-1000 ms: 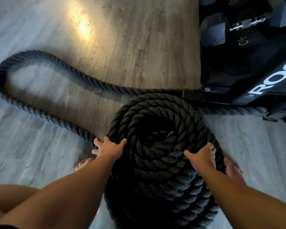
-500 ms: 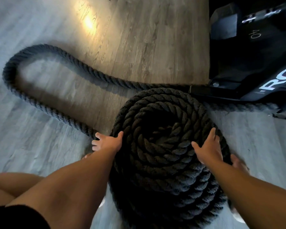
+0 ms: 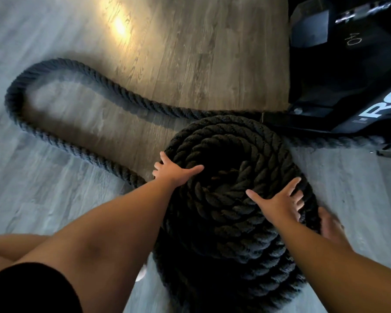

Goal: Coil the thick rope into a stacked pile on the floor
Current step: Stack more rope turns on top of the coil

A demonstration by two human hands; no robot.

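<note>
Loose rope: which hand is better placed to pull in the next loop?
Probably left. The left hand rests on the coil beside where the loose rope joins it; the right hand lies on the opposite side.

pretty sure we're looking at a gym here. we've got a thick black battle rope (image 3: 235, 141) coiled up on a wood-look plank floor (image 3: 190, 53), and a black hex dumbbell (image 3: 309, 28) marked 40 with a shiny handle. right under it there's a black equipment frame (image 3: 348, 114) with big white letters starting "ro", the rest cut off at the edge.
</note>
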